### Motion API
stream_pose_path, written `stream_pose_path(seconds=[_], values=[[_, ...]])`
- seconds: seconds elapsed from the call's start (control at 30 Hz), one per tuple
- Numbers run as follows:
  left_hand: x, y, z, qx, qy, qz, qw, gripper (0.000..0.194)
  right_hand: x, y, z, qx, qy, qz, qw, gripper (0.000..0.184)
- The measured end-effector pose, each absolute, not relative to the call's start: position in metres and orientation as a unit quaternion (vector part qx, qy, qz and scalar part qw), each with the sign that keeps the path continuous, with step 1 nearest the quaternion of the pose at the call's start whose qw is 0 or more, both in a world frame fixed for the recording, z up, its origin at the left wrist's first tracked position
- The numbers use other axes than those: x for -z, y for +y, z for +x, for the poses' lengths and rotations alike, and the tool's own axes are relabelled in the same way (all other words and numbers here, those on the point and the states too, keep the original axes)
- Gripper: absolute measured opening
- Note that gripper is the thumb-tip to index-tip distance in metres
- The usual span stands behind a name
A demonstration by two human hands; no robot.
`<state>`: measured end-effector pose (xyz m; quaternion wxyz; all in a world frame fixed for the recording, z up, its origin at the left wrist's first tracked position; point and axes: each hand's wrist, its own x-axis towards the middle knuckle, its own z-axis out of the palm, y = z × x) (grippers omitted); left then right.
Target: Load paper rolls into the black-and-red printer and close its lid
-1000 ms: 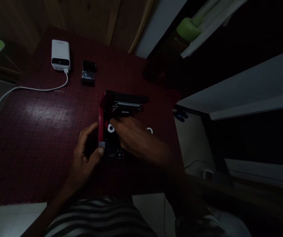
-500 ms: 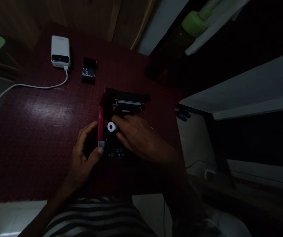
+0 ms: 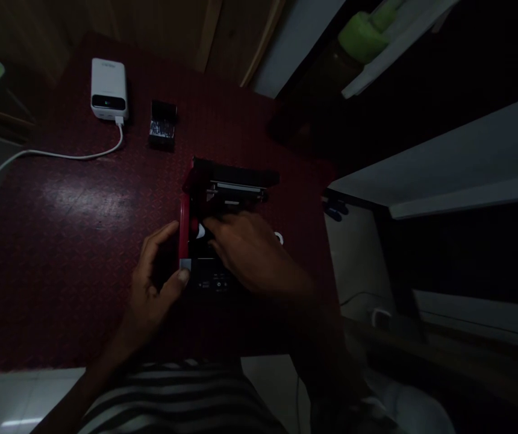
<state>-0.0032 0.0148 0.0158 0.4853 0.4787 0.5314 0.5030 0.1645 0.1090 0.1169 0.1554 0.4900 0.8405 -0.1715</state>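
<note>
A red and black printer (image 3: pixel 205 274), lid (image 3: pixel 241 176) raised, sits on the dark red table. My left hand (image 3: pixel 153 289) steadies its left side, thumb on the grey front corner and fingers along the red side wall. Inside the printer's bay, my right hand (image 3: pixel 252 253) is closed over a white paper roll (image 3: pixel 201 231). Most of the roll is hidden beneath the hand; only its left end and a white ring (image 3: pixel 279 238) to the right of the hand show.
A white power bank (image 3: pixel 109 84) with a plugged-in white cable (image 3: pixel 69 157) lies at the table's back left. Beside it is a small black object with a patterned middle (image 3: pixel 162 126). A bottle with a green cap (image 3: pixel 362 37) stands near the shelf at the upper right.
My right hand has turned the paper roll and lowered it into the printer's bay; its round end no longer faces me. The left hand keeps its place.
</note>
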Motion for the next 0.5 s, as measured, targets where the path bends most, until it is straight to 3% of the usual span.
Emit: stream_pose_path(seconds=[0.23, 0.5], values=[[-0.018, 0.014, -0.002, -0.5, 0.535, 0.471, 0.491, 0.06, -0.095, 0.122, 0.174, 0.207, 0.844, 0.485, 0.094, 0.02], [-0.015, 0.013, -0.001, -0.506, 0.533, 0.472, 0.487, 0.059, -0.087, 0.12, 0.176, 0.203, 0.855, 0.471, 0.081, 0.03]])
